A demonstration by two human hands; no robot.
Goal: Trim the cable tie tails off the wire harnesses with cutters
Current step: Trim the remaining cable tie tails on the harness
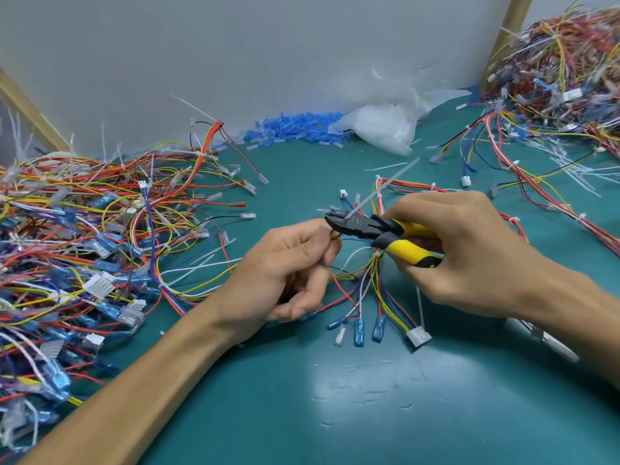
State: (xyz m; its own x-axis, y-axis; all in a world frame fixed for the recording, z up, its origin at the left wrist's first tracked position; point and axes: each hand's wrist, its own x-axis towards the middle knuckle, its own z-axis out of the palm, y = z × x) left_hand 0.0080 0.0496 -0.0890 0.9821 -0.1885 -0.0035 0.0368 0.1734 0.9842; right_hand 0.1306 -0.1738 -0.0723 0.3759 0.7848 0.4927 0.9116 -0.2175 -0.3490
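Note:
My right hand (469,250) grips the yellow-and-black handles of the cutters (379,229), jaws pointing left. A long white cable tie tail (382,187) rises up and to the right from the jaws, which sit at its base. My left hand (292,260) pinches the wire harness (369,283) just below the jaw tips. The harness's coloured wires fan down to blue terminals and a white connector (418,337) on the green mat.
A big tangle of harnesses (84,236) fills the left side; another heap (563,78) sits at the back right. Blue terminal sleeves (295,129) and a clear plastic bag (385,125) lie along the back wall. Cut tie tails are scattered over the green mat (369,397).

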